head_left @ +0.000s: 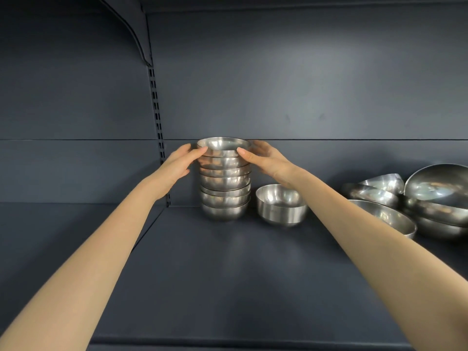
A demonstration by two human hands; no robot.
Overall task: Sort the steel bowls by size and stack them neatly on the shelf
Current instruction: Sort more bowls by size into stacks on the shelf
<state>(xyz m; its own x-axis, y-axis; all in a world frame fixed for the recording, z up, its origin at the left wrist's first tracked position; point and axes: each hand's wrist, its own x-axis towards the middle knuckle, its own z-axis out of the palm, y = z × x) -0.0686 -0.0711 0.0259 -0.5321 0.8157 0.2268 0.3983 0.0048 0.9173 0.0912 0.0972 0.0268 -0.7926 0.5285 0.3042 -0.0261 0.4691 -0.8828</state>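
A tall stack of several small steel bowls (225,188) stands at the back of the dark shelf (228,274), left of centre. My left hand (181,162) grips the left rim of the top bowl (223,146), thumb on the near edge. My right hand (266,159) grips the same bowl's right rim, thumb on the front and fingers round the back. One single small steel bowl (281,205) stands upright just right of the stack, partly behind my right forearm.
Larger steel bowls (435,198) lie jumbled and tilted at the far right, with a wide shallow bowl (390,219) in front of them. A slotted upright post (158,127) runs down the back wall left of the stack. The shelf's front edge runs along the bottom.
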